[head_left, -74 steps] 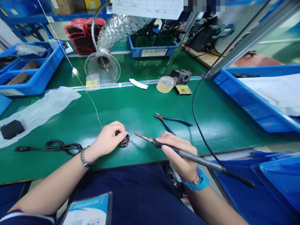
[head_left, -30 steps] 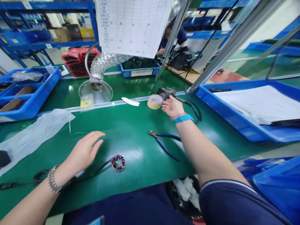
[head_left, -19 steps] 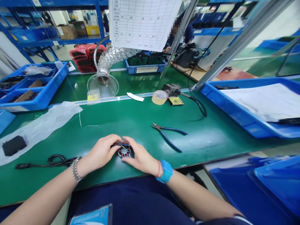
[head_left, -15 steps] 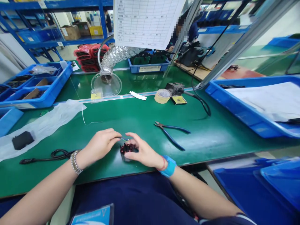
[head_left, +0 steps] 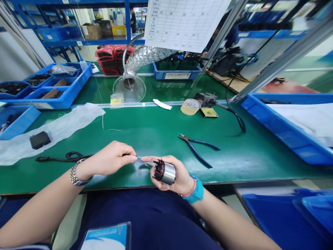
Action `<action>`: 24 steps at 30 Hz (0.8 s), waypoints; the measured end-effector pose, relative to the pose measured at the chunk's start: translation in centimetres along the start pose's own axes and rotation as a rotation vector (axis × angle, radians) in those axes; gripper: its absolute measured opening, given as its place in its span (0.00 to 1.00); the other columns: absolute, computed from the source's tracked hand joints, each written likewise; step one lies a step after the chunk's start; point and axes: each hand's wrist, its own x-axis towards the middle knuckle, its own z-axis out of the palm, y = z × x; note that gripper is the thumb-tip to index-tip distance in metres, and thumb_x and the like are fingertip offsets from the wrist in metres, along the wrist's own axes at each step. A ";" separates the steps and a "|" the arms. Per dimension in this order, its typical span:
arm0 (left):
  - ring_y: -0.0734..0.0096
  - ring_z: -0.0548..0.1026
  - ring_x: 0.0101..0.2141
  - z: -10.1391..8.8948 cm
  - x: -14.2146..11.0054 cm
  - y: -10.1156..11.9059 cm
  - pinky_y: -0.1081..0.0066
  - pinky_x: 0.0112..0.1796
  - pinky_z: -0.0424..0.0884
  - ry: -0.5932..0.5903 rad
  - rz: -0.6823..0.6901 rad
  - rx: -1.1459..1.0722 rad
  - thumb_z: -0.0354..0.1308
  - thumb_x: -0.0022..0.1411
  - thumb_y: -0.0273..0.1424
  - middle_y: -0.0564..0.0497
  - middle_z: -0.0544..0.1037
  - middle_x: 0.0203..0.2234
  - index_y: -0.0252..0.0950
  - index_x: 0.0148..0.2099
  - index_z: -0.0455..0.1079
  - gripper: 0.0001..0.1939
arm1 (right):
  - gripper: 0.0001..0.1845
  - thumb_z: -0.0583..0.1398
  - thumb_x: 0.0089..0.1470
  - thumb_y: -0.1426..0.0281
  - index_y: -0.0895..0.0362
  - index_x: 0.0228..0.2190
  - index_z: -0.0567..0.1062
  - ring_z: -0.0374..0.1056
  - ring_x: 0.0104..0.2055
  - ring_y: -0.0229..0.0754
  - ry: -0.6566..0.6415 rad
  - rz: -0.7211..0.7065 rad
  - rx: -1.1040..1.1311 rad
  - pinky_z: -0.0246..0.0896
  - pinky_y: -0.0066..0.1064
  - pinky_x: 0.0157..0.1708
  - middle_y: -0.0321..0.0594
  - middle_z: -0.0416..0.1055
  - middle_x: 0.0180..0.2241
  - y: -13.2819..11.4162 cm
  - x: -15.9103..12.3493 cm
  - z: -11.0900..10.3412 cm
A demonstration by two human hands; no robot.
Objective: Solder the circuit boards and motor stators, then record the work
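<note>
My right hand (head_left: pixel 179 175) is closed around a motor stator (head_left: pixel 169 172), a silver cylinder tilted on its side with its black and copper-coloured winding end facing left. My left hand (head_left: pixel 114 158) pinches the end of a black power cable (head_left: pixel 56 159). From its fingertips thin blue and yellow wires (head_left: pixel 142 159) stretch toward the stator and my right fingers. Whether the wire tips touch the stator I cannot tell. Diagonal cutting pliers (head_left: pixel 197 147) with blue handles lie spread on the green bench, to the right of the stator.
A white foam sheet (head_left: pixel 70 121) with a black part (head_left: pixel 40 140) lies at left. Behind stand a tape roll (head_left: pixel 190 107), a soldering iron holder (head_left: pixel 206 99), a white tube (head_left: pixel 162 104) and a fume hood (head_left: pixel 129 89). Blue bins (head_left: pixel 70 99) flank the bench, another bin (head_left: pixel 281 133) being at right.
The stator has been lifted off the bench and tipped onto its side in my right hand. My left hand has drawn slightly away, with the wires now showing between both hands. The view has shifted.
</note>
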 end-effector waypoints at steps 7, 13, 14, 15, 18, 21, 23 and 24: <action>0.77 0.61 0.23 0.0 -0.2 -0.2 0.76 0.25 0.56 -0.004 -0.038 -0.031 0.48 0.62 0.37 0.56 0.66 0.21 0.34 0.28 0.68 0.16 | 0.28 0.53 0.49 0.59 0.62 0.48 0.70 0.65 0.17 0.38 0.019 0.015 0.007 0.45 0.21 0.10 0.43 0.73 0.21 0.2 -0.1 0.2; 0.77 0.60 0.22 0.0 0.0 -0.5 0.76 0.24 0.55 -0.018 -0.055 -0.049 0.48 0.62 0.39 0.56 0.65 0.20 0.34 0.29 0.68 0.16 | 0.26 0.53 0.49 0.60 0.62 0.46 0.71 0.64 0.17 0.37 0.049 -0.014 -0.017 0.44 0.21 0.10 0.41 0.72 0.20 0.3 -0.3 0.6; 0.77 0.60 0.22 0.0 0.0 -0.5 0.76 0.24 0.55 -0.019 -0.059 -0.053 0.48 0.62 0.39 0.57 0.65 0.20 0.34 0.29 0.68 0.16 | 0.25 0.53 0.49 0.59 0.61 0.45 0.71 0.64 0.17 0.37 0.050 -0.018 -0.028 0.43 0.21 0.10 0.40 0.71 0.20 0.3 -0.3 0.7; 0.77 0.60 0.22 0.0 0.1 -0.6 0.76 0.24 0.55 -0.019 -0.061 -0.052 0.48 0.62 0.39 0.57 0.65 0.19 0.34 0.29 0.68 0.16 | 0.25 0.53 0.50 0.59 0.61 0.45 0.71 0.64 0.17 0.37 0.052 -0.029 -0.052 0.43 0.21 0.10 0.39 0.70 0.20 0.3 -0.4 0.8; 0.76 0.64 0.24 0.2 -0.1 -0.6 0.76 0.26 0.58 0.045 -0.035 -0.002 0.49 0.62 0.38 0.55 0.70 0.21 0.35 0.30 0.71 0.15 | 0.25 0.55 0.52 0.58 0.59 0.48 0.68 0.67 0.23 0.37 0.063 -0.150 -0.287 0.54 0.23 0.16 0.39 0.71 0.25 0.2 -0.8 0.8; 0.74 0.69 0.28 0.6 -0.5 -0.5 0.76 0.31 0.61 0.158 0.022 0.035 0.51 0.61 0.37 0.54 0.76 0.28 0.37 0.38 0.73 0.12 | 0.31 0.62 0.49 0.62 0.55 0.54 0.61 0.69 0.40 0.42 0.094 -0.405 -0.877 0.64 0.34 0.37 0.42 0.71 0.39 0.2 -0.6 0.3; 0.74 0.69 0.27 1.0 -0.6 -0.3 0.76 0.30 0.61 0.164 0.012 0.008 0.51 0.62 0.38 0.55 0.76 0.27 0.39 0.44 0.72 0.14 | 0.34 0.65 0.48 0.65 0.53 0.55 0.60 0.64 0.48 0.45 0.157 -0.599 -1.274 0.60 0.40 0.49 0.45 0.68 0.47 0.5 0.0 -0.6; 0.74 0.69 0.26 1.3 -0.6 -0.3 0.75 0.29 0.61 0.150 -0.011 -0.011 0.50 0.62 0.39 0.55 0.75 0.25 0.39 0.45 0.72 0.15 | 0.33 0.64 0.49 0.67 0.53 0.55 0.60 0.63 0.51 0.46 0.199 -0.682 -1.409 0.58 0.42 0.51 0.46 0.67 0.49 0.7 0.5 -1.1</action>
